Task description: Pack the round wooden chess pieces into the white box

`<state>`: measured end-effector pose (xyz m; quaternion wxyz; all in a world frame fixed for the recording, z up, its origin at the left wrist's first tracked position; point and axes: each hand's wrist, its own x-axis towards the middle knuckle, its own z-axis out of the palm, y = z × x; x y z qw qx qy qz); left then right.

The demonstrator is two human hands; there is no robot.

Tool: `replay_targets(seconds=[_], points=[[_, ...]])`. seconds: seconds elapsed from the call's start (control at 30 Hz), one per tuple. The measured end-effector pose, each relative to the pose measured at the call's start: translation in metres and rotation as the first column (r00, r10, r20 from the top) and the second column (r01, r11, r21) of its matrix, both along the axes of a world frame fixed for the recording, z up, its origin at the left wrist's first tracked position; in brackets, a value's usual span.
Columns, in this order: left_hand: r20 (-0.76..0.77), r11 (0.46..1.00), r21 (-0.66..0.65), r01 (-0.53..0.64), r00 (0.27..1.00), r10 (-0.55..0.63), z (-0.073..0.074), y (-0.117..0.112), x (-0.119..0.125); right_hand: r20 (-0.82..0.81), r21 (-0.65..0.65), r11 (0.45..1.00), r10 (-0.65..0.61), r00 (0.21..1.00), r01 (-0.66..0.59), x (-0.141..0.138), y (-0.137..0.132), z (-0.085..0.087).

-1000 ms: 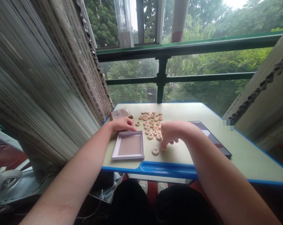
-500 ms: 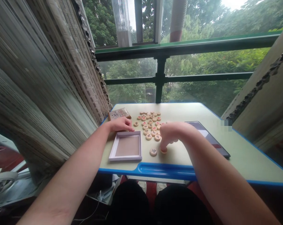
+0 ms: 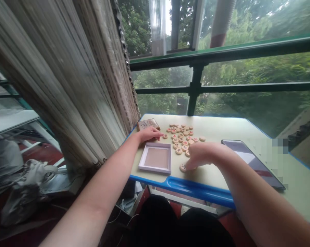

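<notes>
Round wooden Chinese chess pieces [image 3: 185, 143] with red or black characters lie loosely grouped on the table, some blank side up. My left hand [image 3: 150, 133] rests behind a shallow white box tray [image 3: 141, 161], its fingers stretched toward a piece [image 3: 164, 136] at the group's left side. In front of the group, my right hand [image 3: 202, 153] points down with its fingers closed at a black-marked piece [image 3: 183, 167]. Another piece is partly hidden beneath that hand. The right fingertips are mostly covered by the hand itself.
A patterned box lid [image 3: 144, 122] lies at the back left of the table, beside the curtain [image 3: 93, 85]. To the right is a dark flat tablet [image 3: 249, 161]. A blue groove [image 3: 196, 192] runs along the front edge. Windows with green rails [image 3: 195, 82] stand behind.
The view has swung left, so the table appears farther right. My right hand has shifted left onto the front black-marked piece. My left fingers are straighter, nearer the piece beside them.
</notes>
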<state>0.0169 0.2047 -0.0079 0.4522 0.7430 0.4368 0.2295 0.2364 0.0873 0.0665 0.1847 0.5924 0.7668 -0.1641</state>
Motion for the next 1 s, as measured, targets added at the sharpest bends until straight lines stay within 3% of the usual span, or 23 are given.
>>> replay_targets(seconds=[0.1, 0.17, 0.3, 0.4, 0.5, 0.57, 0.6, 0.73, 0.83, 1.0], points=[[0.212, 0.965, 0.014, -0.262, 0.944, 0.253, -0.004, -0.002, 0.006, -0.038, -0.001, 0.999, 0.034, 0.999, -0.034, 0.003, 0.004, -0.005], [0.371, 0.892, -0.104, -0.440, 0.815, 0.445, -0.003, -0.004, 0.007, -0.057, -0.058, 0.998, 0.019, 0.998, -0.022, 0.004, 0.006, -0.005], [0.519, 0.820, -0.148, -0.553, 0.662, 0.540, 0.003, -0.018, -0.002, -0.159, -0.160, 0.986, 0.032, 0.987, -0.057, 0.007, 0.002, 0.005], [0.580, 0.809, -0.203, -0.552, 0.598, 0.554, 0.002, -0.033, -0.010, -0.253, -0.124, 0.991, 0.023, 0.967, -0.056, 0.011, -0.001, 0.014], [0.552, 0.856, -0.227, -0.465, 0.662, 0.506, 0.001, -0.046, -0.012, -0.379, 0.075, 0.997, 0.052, 0.924, -0.026, 0.015, -0.005, 0.014], [0.407, 0.912, -0.195, -0.361, 0.816, 0.410, 0.002, -0.051, -0.008, -0.434, 0.179, 0.984, 0.071, 0.898, 0.009, 0.019, -0.009, 0.007], [0.354, 0.916, -0.178, -0.360, 0.845, 0.401, 0.002, -0.053, -0.006, -0.467, 0.225, 0.974, 0.081, 0.881, 0.030, 0.022, -0.013, 0.002], [0.273, 0.887, -0.010, -0.461, 0.852, 0.446, -0.005, -0.056, 0.003, -0.668, 0.361, 0.926, 0.173, 0.724, 0.111, 0.034, -0.033, -0.031], [0.274, 0.879, 0.118, -0.462, 0.866, 0.419, -0.016, -0.060, 0.004, -0.768, 0.350, 0.912, 0.150, 0.622, 0.212, 0.041, -0.046, -0.054], [0.330, 0.929, 0.104, -0.356, 0.893, 0.306, -0.022, -0.062, -0.002, -0.845, 0.230, 0.903, 0.000, 0.535, 0.364, 0.041, -0.050, -0.068]])
